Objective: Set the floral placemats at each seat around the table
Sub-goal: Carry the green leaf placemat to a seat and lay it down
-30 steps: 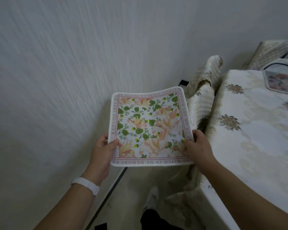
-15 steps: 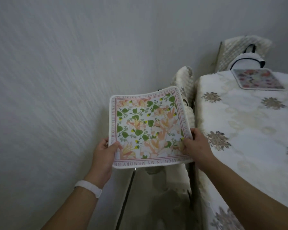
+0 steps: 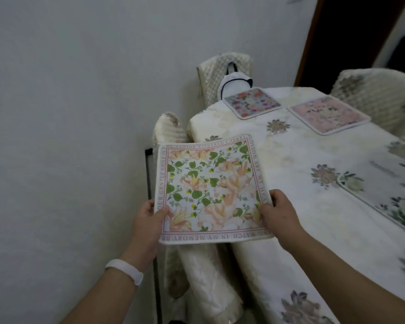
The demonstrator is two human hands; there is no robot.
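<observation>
Between left grip (image 3: 150, 220) and right grip (image 3: 278, 213): floral placemat (image 3: 211, 190), held flat in air, seemingly above worktop (image 3: 290, 160) edge and tucked chair (image 3: 171, 129). Left grip pinches near-left corner, thumb on top; right grip pinches near-right corner. Step: carrying mat to unset seat. Laid mats (image 3: 329, 116) lie beyond right grip, well apart. Next move likely: swing right, lower onto worktop, square to edge, release.

The white square fabric placemat (image 3: 211, 190) is printed with peach blossoms, green leaves and yellow dots inside a red border. The cream tablecloth (image 3: 290, 160) carries grey-brown flower medallions. The pale pink square mat (image 3: 327, 116) shows whitish blooms; the pale grey square mat (image 3: 251, 102) has red and pink flecks.
</observation>
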